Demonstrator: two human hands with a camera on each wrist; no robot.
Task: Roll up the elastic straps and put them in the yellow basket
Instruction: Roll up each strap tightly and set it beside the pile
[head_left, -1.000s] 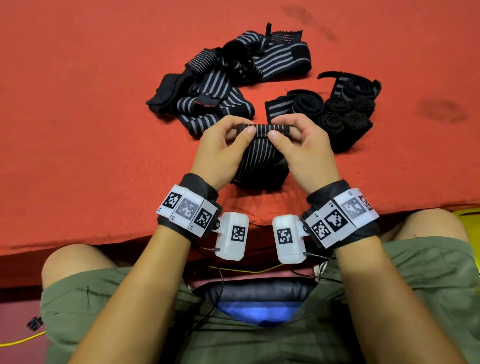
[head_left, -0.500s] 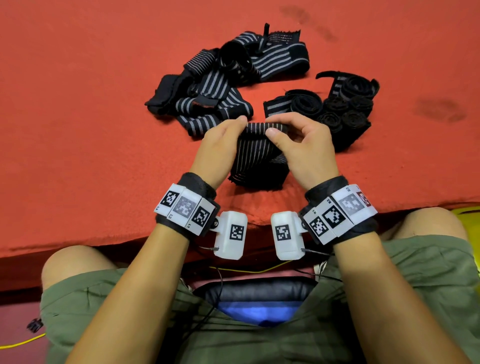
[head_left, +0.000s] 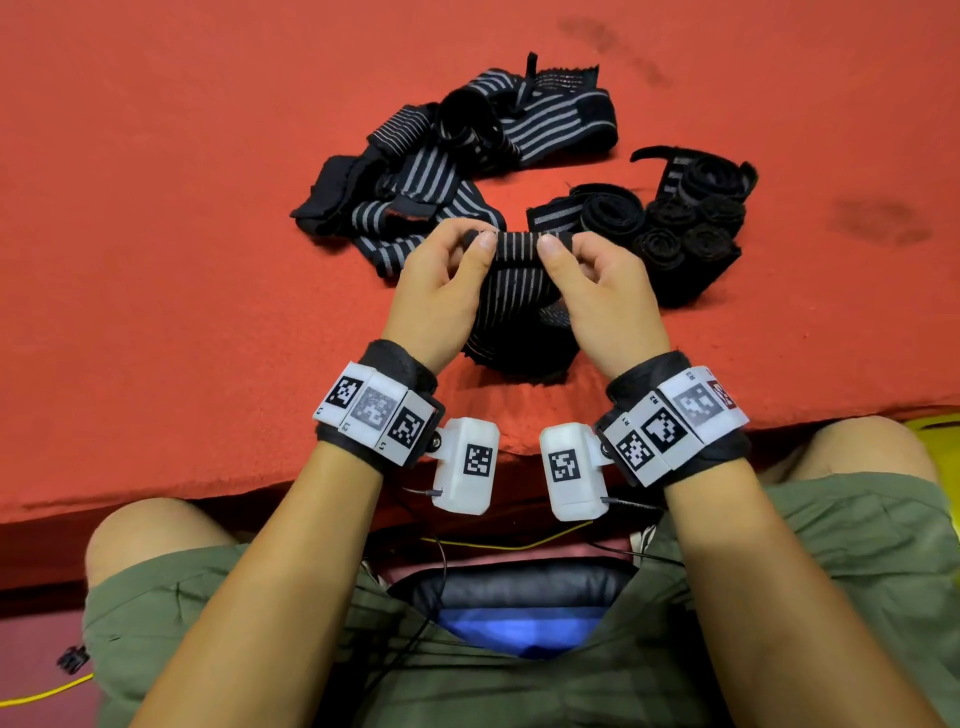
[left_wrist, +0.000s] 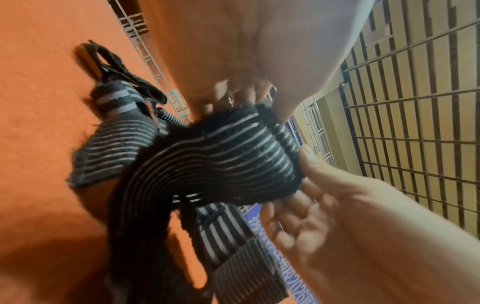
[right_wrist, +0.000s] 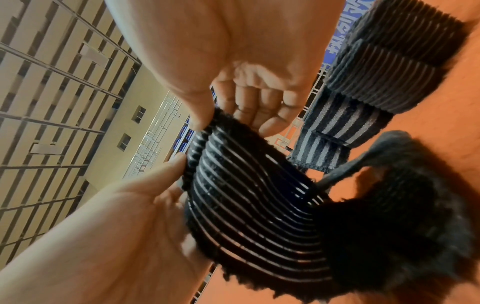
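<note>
We see a striped black strap (head_left: 519, 291) held up just above the red desk (head_left: 156, 260), near its front edge. Its top end is turned into a small roll between both hands; the loose tail hangs to the desk, its lower end hidden in a dark heap of fabric. The left hand (head_left: 441, 291) pinches the roll's left end between thumb and fingers (head_left: 485, 241), and the right hand (head_left: 597, 296) pinches the right end the same way. Both wrist views are blurred around the fingers, so how many turns the roll has is hard to make out.

A sliver of yellow (head_left: 935, 431) shows at the right frame edge below the desk; we cannot tell if it is the basket, and its contents are cut off.

Beyond the hands lies a pile of loose straps (head_left: 457, 171), with rolled straps (head_left: 685, 223) clustered just right of it. Bare red desk stretches wide to the left and right.
</note>
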